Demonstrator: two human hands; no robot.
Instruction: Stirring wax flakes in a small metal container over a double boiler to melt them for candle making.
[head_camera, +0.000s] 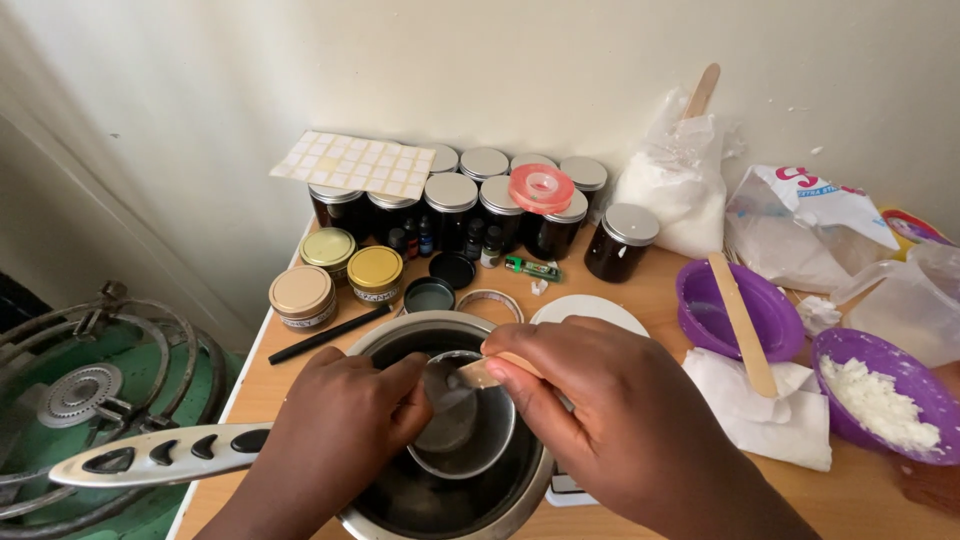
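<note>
Head view: right hand (610, 410) pinches a wooden stick (478, 374), tip down in a small steel cup (462, 420) — left hand (340, 425) clamps the cup's rim. Cup sits inside a larger steel pot (395, 332) on the wooden table (655, 290). Beyond — gold-lidded tins (375, 272), dark jars (450, 208), purple bowl (700, 285).

A wooden table (655, 300) stands against a plain cream wall (400, 70).
</note>
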